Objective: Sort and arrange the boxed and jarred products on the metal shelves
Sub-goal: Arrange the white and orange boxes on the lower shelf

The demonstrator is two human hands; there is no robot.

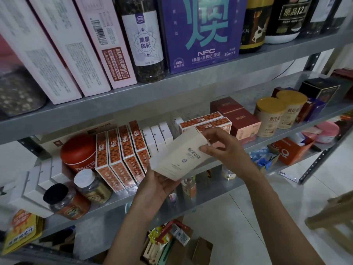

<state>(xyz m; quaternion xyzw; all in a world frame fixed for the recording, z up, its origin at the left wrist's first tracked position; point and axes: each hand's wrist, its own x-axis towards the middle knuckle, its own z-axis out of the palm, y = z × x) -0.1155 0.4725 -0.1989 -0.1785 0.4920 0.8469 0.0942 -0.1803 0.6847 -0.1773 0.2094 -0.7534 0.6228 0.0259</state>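
I hold the cream box (181,155) in both hands, tilted, just in front of the middle shelf (210,190). The left hand (158,180) grips its lower end from beneath; the right hand (223,148) pinches the upper end.

Hazard 1: the orange boxes (122,155) lean in a row just beside. A swung corner could topple them.

Hazard 2: the box hides the space behind it. A blind insertion could shove the white boxes (158,137).

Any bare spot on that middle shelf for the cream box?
Little. A narrow bare strip of the middle shelf shows before the standing orange boxes; the space before the white boxes is hidden by the cream box. Jars crowd the left end; the upper shelf is packed.
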